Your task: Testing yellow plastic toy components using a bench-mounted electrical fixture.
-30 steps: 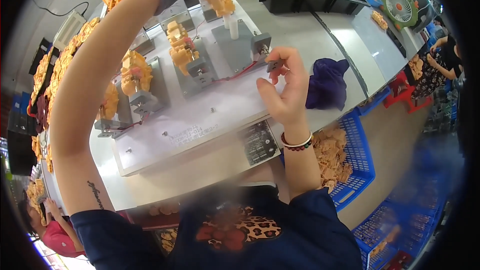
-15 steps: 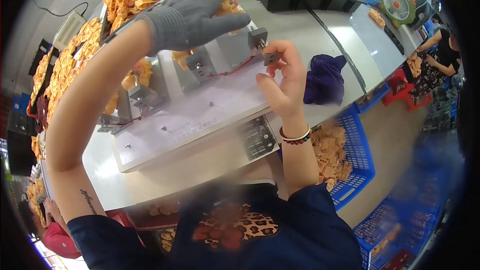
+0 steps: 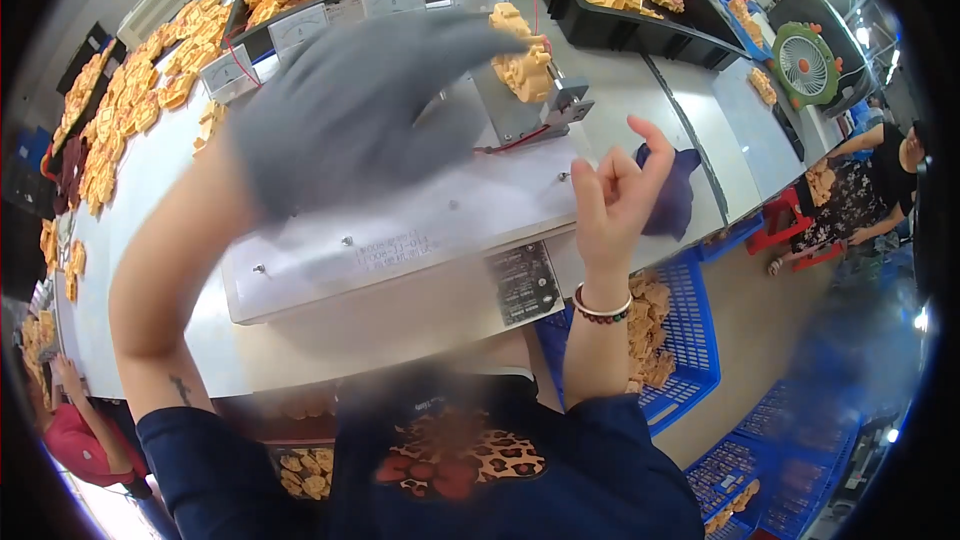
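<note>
Spreading across a white table [image 3: 640, 110], a pale fixture plate [image 3: 420, 240] lay under a blurred, grey-gloved left hand [image 3: 350, 110] with fingers open and empty, while the bare right hand [image 3: 610, 202] hovered loosely curled, holding nothing, near an orange plastic part [image 3: 522, 65] clamped on the fixture.

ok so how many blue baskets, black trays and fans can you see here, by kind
blue baskets: 2, the second at the lower right
black trays: 2, the other behind the meters
green fan: 1
total: 5
</note>
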Demonstrator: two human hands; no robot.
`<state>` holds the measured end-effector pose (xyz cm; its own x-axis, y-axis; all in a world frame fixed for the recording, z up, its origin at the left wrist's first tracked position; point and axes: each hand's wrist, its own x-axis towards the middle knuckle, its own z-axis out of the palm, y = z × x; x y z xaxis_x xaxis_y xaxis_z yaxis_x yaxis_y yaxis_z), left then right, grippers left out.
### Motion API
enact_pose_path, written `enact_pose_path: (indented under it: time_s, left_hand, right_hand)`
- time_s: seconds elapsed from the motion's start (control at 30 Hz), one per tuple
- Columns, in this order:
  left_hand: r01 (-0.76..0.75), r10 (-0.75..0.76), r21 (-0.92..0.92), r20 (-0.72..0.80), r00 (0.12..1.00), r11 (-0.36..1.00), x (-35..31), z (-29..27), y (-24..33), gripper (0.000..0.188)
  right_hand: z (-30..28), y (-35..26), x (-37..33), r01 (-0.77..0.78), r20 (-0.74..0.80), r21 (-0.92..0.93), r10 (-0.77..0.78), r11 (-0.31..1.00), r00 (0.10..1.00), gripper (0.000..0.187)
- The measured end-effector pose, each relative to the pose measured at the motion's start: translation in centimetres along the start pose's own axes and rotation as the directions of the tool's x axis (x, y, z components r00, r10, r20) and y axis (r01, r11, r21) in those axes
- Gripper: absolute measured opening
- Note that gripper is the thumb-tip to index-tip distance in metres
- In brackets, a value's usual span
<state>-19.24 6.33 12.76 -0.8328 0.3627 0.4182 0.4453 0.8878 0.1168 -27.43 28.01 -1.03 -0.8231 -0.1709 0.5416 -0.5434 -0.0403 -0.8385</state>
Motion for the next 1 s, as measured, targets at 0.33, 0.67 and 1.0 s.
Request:
enact_pose_path:
  time_s: [0.33, 0.67, 1.0]
  left_hand:
    - [0.662, -0.691, -0.2, -0.221, 0.688, 0.723, -18.6, 0.8, 4.7, 0.03]
    - [0.762, -0.685, 0.063, -0.396, 0.612, 0.644, -19.7, 5.3, 3.9, 0.025]
    - [0.782, -0.695, 0.078, -0.409, 0.591, 0.619, -20.5, 5.6, 3.9, 0.025]
  right_hand:
    - [0.3, 0.0, -0.2, 0.243, 0.166, -0.505, -0.183, 0.828, 0.969, 0.02]
    - [0.5, -0.1, -0.7, 0.224, 0.184, -0.579, -0.142, 0.784, 0.973, 0.012]
    - [0.7, 0.4, -0.8, 0.243, 0.183, -0.599, -0.165, 0.763, 0.969, 0.009]
